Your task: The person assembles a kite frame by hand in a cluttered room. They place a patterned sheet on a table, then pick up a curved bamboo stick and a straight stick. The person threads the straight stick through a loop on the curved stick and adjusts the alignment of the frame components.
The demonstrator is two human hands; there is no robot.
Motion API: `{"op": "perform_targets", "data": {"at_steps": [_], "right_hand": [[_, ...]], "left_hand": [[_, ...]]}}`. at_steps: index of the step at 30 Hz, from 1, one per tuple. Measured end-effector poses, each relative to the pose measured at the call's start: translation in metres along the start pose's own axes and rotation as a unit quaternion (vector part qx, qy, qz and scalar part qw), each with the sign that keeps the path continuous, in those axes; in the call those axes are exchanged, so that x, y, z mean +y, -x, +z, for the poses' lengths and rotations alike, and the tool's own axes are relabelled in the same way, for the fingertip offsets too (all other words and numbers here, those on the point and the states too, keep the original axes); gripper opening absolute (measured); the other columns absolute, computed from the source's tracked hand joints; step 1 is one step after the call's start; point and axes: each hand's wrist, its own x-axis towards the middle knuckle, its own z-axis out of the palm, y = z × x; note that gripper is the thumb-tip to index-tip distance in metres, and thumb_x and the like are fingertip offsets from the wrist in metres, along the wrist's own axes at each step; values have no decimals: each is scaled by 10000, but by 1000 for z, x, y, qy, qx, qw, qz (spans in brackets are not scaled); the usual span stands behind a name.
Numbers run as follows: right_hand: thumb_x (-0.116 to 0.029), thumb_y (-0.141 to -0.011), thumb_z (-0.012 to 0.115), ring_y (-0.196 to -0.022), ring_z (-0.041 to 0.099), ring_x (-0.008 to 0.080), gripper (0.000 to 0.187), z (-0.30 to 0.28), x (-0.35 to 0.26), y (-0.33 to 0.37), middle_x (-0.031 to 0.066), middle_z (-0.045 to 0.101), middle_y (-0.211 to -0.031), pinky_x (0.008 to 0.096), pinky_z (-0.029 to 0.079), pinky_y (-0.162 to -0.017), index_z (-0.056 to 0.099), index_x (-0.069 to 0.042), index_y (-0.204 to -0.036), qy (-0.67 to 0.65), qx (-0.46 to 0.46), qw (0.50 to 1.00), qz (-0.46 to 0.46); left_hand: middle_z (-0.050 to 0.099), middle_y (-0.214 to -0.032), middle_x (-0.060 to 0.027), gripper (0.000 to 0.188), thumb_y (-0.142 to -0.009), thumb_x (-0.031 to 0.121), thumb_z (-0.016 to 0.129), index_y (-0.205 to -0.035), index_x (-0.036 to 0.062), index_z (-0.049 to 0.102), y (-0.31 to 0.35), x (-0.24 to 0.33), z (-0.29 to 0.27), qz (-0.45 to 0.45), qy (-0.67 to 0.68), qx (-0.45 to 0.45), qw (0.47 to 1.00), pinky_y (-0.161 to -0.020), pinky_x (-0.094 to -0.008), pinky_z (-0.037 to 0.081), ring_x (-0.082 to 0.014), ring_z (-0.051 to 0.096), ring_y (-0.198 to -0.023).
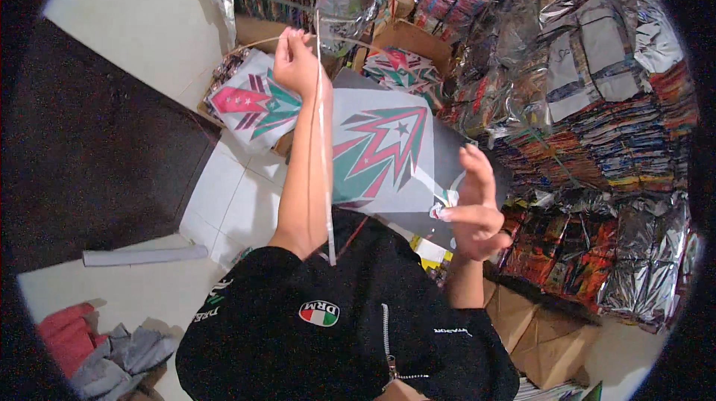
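Two hands, left hand (297,64) pinching one thin stick (324,140), right hand (471,207) half-open on one kite (380,151)

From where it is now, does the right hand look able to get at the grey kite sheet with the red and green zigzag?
Probably yes. The right hand is open at the near edge of the grey kite sheet, nothing between them. The left hand is stretched forward, holding a thin stick.

One head-worn fisheye view looks steeply down, close over the person's black zip-up top (350,326), facing stacked foil-wrapped bundles (597,88) far and right.
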Motion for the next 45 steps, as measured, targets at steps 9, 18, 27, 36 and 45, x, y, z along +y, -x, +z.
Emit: {"op": "perform_targets", "data": {"at_steps": [9, 18, 27, 36, 45], "right_hand": [[-392, -1075, 354, -1366, 477, 321, 545, -67, 49, 53, 213, 544, -1419, 456, 325, -1163, 729, 3, -1072, 92, 283, 945, 136], [-371, -902, 736, -1333, 472, 395, 458, -180, 152, 175, 247, 528, -1395, 458, 373, -1126, 672, -57, -1230, 570, 320, 661, 370], [-415, -871, 742, -1331, 457, 433, 490, -191, 182, 222, 288, 509, -1403, 502, 368, -1126, 673, -49, -1190, 618, 253, 589, 456], [-401, -849, 775, -1267, 514, 400, 465, -197, 189, 229, 233, 565, -1348, 481, 420, -1067, 683, -39, -1127, 646, 286, 581, 404], [-458, -841, 768, -1225, 546, 383, 445, -209, 181, 233, 195, 595, -1321, 485, 449, -1029, 738, -44, -1001, 684, 280, 521, 427]], "left_hand": [[741, -1045, -103, 313, -981, 119, 685, -1239, -57, 660, 2, -27, -10, -103, -45, -197, 974, -704, -239, 547, -143, 712, -903], [736, -1064, -149, 276, -975, 99, 688, -1172, -94, 675, -14, 10, 47, 15, -63, -248, 967, -789, -284, 595, -193, 730, -918], [703, -1151, -206, 309, -1001, 66, 633, -1251, -112, 597, 10, 66, 60, 87, -1, -169, 982, -891, -337, 592, -237, 713, -1013], [687, -1171, -201, 264, -1009, 81, 623, -1225, -68, 594, 38, 77, 53, 49, 70, -111, 990, -896, -343, 603, -258, 708, -1042], [700, -1143, -155, 214, -1018, 99, 608, -1195, -22, 610, 48, 82, 42, 17, 141, -143, 979, -900, -317, 609, -228, 707, -1039]]}}
